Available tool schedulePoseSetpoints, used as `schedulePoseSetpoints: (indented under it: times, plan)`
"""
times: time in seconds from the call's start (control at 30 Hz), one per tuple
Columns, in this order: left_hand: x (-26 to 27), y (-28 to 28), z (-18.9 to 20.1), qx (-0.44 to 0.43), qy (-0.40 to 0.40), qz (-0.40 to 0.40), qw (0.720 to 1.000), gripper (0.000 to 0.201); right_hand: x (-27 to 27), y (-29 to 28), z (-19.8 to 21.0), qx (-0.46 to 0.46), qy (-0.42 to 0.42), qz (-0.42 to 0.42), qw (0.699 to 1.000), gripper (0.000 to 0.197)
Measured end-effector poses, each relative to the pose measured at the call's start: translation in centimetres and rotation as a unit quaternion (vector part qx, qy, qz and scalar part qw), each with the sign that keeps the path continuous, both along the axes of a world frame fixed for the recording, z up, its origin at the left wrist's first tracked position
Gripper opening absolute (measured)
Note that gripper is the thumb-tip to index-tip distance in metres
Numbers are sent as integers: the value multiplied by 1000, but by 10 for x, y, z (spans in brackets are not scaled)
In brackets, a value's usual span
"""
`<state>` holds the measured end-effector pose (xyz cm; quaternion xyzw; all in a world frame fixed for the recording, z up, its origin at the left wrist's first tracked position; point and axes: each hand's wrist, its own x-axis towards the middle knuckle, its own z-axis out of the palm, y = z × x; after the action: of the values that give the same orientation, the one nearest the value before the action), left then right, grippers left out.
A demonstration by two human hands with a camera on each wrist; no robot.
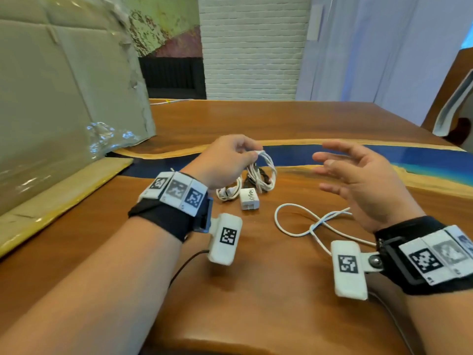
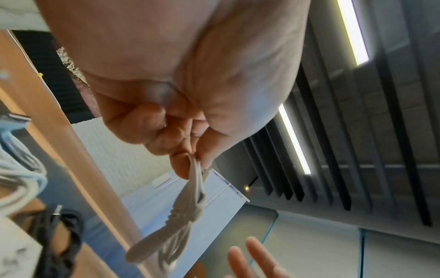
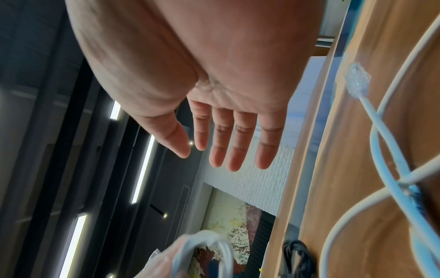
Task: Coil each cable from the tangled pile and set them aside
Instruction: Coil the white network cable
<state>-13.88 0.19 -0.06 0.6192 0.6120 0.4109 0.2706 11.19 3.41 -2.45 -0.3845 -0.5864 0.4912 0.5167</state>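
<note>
Your left hand [image 1: 227, 160] pinched a coiled white cable [image 1: 266, 172] at its top between thumb and fingertips, and the coil hung above the wooden table [image 1: 256, 278]. The loops looked already gathered, so I judged this cable as almost done; it only waited to be put aside. The long axis of the coil ran nearly vertical, from the pinch down toward the table, a little tilted to your right. Your right hand [image 1: 358, 180] was beside it, apart from it, with fingers spread and straight, holding nothing. Below the coil lay another small white coil [image 1: 227, 192], a black cable [image 1: 256, 176] and a white adapter [image 1: 249, 199]. One loose white cable [image 1: 294, 221] lay near your right wrist in open crossing loops, not yet coiled.
</note>
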Motion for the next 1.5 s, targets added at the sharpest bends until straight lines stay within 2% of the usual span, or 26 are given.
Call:
schedulePoseSetpoints:
  times: [0.17,0.3,0.37,0.43,0.53,0.67,0.77,0.83,0.93,1.03,1.1,1.23,1.33,1.4,1.5]
  plan:
    - [-5,-6,-12,-139,99,-53,984,10,12,3,8,-11,4,6,1000,27]
    - [7,-16,-15,-184,236,-53,953,14,16,3,11,-49,-8,38,998,20]
    - [13,-18,-12,-175,318,-40,931,21,17,2,12,-58,-58,48,995,17]
    - [18,-17,-6,-137,367,-12,920,25,21,2,15,-44,-147,43,987,17]
    - [30,-15,6,-73,370,0,926,28,31,0,21,-12,-311,31,950,23]
    - [58,-13,9,-43,320,-48,945,16,34,0,25,-5,-509,37,860,35]
    - [84,-10,2,-70,307,-99,944,9,34,3,19,-1,-589,29,807,48]
    - [100,-5,-6,-106,321,-125,933,11,36,6,14,-9,-600,18,800,52]
    - [117,4,-19,-152,340,-143,917,27,39,15,7,-21,-597,23,801,46]
    - [130,13,-24,-184,354,-169,901,45,44,25,3,-21,-601,34,798,26]
    - [135,16,-23,-189,367,-184,892,42,47,30,5,-17,-600,35,799,9]
    - [131,20,-17,-158,389,-184,889,20,56,34,12,7,-550,27,835,11]
    - [119,23,-6,-131,364,-163,908,7,61,34,15,19,-472,17,881,9]
    - [109,24,0,-97,325,-140,930,6,63,34,14,29,-399,7,917,8]
    - [100,23,6,-25,211,-87,973,6,67,31,12,36,-314,-3,949,19]
